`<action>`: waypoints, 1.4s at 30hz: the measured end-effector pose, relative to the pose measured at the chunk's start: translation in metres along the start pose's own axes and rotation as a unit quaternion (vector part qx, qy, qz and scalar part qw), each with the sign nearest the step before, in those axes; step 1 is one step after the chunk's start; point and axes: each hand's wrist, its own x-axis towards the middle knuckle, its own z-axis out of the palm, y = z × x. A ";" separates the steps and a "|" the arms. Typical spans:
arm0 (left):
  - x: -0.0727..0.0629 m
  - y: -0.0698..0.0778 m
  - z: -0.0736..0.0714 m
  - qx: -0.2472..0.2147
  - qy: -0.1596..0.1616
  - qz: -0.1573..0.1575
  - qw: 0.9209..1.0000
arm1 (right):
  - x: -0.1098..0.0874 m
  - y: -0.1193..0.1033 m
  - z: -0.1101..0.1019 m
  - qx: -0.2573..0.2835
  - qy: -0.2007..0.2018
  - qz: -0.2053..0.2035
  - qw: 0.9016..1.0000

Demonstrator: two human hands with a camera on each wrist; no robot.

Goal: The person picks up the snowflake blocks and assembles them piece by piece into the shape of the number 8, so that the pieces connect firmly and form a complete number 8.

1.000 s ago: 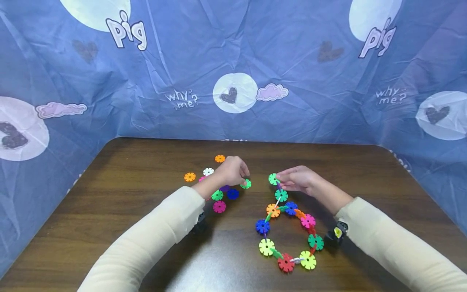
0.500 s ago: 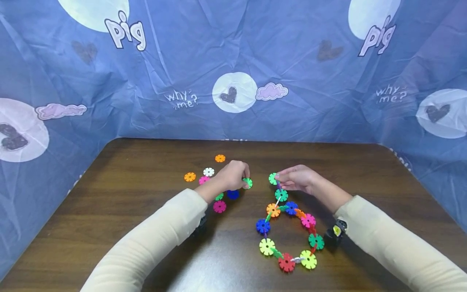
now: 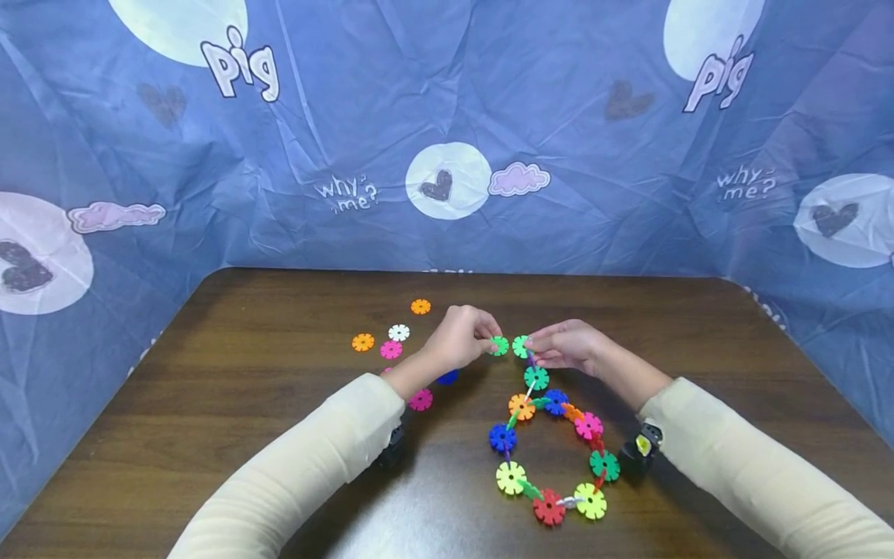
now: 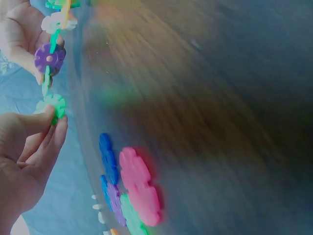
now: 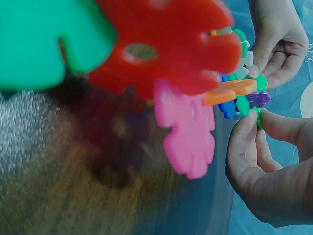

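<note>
Toward the far edge of the worktop [image 3: 279,326], around its middle, the left hand [image 3: 454,340] pinches a loose green disc [image 3: 499,345], thumb and fingertips together on its rim. Just beside it, apart by a narrow gap, the right hand [image 3: 580,343] has thumb and fingers pinched on the green end disc [image 3: 520,346] of a chain [image 3: 535,378], which runs into a many-coloured ring [image 3: 589,425] lying farther from that edge. Toward the left edge lie scattered discs [image 3: 391,349], orange, white and pink among them.
</note>
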 end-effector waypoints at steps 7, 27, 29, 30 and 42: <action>0.003 0.004 0.001 -0.008 0.018 0.007 1.000 | -0.004 -0.002 0.001 -0.009 -0.006 -0.002 1.000; 0.007 0.006 0.006 -0.014 0.028 0.038 0.999 | -0.003 -0.001 0.010 -0.009 0.043 -0.005 0.999; 0.008 0.005 0.006 -0.033 0.031 0.030 0.999 | -0.003 -0.001 0.010 -0.006 0.046 -0.005 0.999; 0.008 0.005 0.006 -0.042 0.033 0.027 0.998 | -0.003 -0.002 0.010 -0.003 0.046 -0.006 0.999; 0.004 0.010 0.004 -0.051 0.019 -0.004 0.999 | -0.005 -0.001 -0.003 -0.004 -0.006 0.002 1.000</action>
